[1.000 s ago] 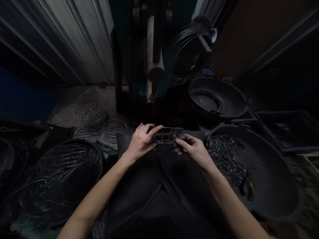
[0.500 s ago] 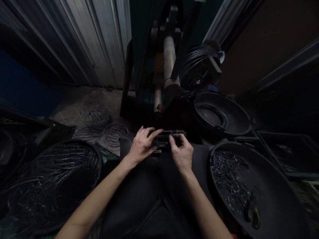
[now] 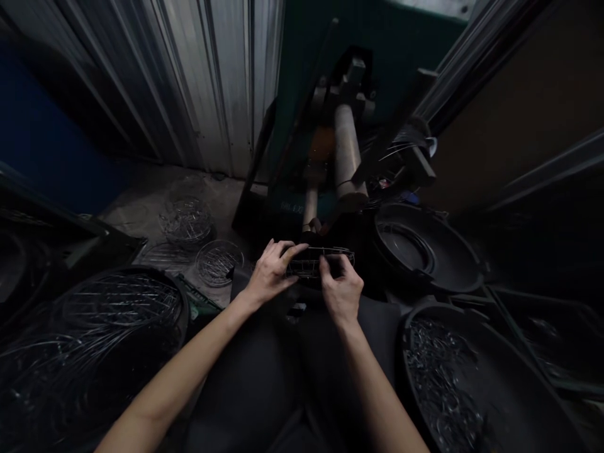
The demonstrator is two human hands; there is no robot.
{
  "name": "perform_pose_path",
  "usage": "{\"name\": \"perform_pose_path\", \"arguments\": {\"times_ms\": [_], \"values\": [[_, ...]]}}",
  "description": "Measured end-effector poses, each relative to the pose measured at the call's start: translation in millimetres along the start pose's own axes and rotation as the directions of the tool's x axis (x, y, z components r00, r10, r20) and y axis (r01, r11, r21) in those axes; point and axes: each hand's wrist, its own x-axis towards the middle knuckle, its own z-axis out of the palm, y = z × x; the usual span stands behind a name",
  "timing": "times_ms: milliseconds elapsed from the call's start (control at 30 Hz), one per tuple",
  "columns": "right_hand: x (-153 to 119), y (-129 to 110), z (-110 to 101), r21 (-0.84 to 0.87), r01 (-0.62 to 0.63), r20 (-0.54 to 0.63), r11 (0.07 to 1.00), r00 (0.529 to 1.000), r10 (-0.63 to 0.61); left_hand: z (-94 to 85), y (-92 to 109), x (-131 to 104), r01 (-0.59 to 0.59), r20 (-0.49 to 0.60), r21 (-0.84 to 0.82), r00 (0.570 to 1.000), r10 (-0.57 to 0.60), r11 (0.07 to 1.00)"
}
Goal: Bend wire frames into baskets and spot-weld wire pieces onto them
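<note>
A small wire frame (image 3: 307, 267) of thin metal rods lies crosswise between my two hands, over the dark cloth on my lap. My left hand (image 3: 274, 269) grips its left end, thumb below and index finger stretched along the top rod. Around the right part of the frame my right hand (image 3: 340, 283) is closed, thumb and fingers pinching at a wire. The frame sits in front of the machine's metal shafts (image 3: 348, 148). Its far left end is hidden behind my left hand.
A black tub of long wires (image 3: 186, 314) stands at left, wire baskets (image 3: 219, 263) on the floor beyond it. At right are a tub of small metal pieces (image 3: 438, 371) and a round black basin (image 3: 453, 258). The green machine (image 3: 302, 56) stands ahead.
The view has tilted, so the machine and the right-hand tubs appear shifted and lower. Both hands keep their hold on the wire frame with hardly any movement.
</note>
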Motion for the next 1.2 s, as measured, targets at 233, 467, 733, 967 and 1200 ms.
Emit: {"name": "perform_pose_path", "arguments": {"times_ms": [233, 467, 733, 967, 1200], "values": [[12.1, -3.1, 5.3, -0.002, 0.033, 0.001, 0.999, 0.999, -0.033, -1.1, -6.3, 10.0, 0.015, -0.020, -0.033, 1.000, -0.016, 0.999], [19.0, -1.8, 9.6, -0.029, 0.059, -0.007, 0.998, 0.998, -0.059, -0.8, -12.3, 17.7, -0.001, -0.044, -0.041, 0.999, -0.001, 0.999], [18.9, -1.0, 9.4, -0.051, 0.082, -0.035, 0.995, 0.996, -0.083, -0.7, -12.0, 22.5, -0.009, -0.033, 0.007, 0.999, 0.010, 1.000], [20.4, -2.8, 11.1, -0.051, 0.048, -0.051, 0.998, 0.997, -0.051, 3.5, -15.9, 22.7, -0.030, -0.052, 0.016, 0.998, 0.031, 0.999], [22.7, -1.4, 14.0, -0.049, 0.053, -0.057, 0.997, 0.997, -0.056, 4.5, -21.0, 24.4, -0.040, -0.050, 0.057, 0.998, 0.042, 0.998]]}}
